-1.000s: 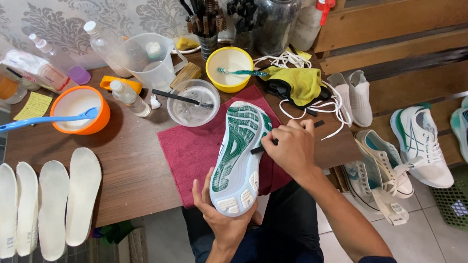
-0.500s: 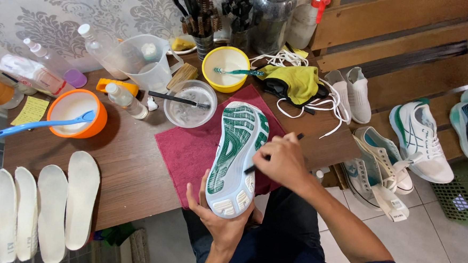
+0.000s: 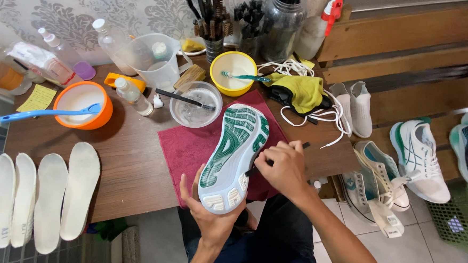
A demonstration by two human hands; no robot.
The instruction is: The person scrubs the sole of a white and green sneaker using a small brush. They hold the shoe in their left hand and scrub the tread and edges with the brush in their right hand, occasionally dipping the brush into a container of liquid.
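My left hand (image 3: pixel 211 213) holds a white sneaker (image 3: pixel 232 153) from below, sole turned up, with a green and white tread. The shoe is over a dark red towel (image 3: pixel 182 147) on the brown table (image 3: pixel 130 169). My right hand (image 3: pixel 281 168) grips a thin dark tool (image 3: pixel 301 146) and presses its tip against the right side of the sole near the middle. A clear bowl (image 3: pixel 195 104) with a dark brush across it lies just beyond the shoe's toe.
A yellow bowl with a teal toothbrush (image 3: pixel 233 74), an orange bowl with a blue brush (image 3: pixel 81 105), bottles, a clear jug (image 3: pixel 155 60) and brush jars stand at the back. Several white insoles (image 3: pixel 38 201) lie on the left. Sneakers (image 3: pixel 419 160) and laces sit on the right.
My right hand has slid down the sole's right edge toward me, from near the toe to the middle. The shoe stays in my left hand, tilted much as before.
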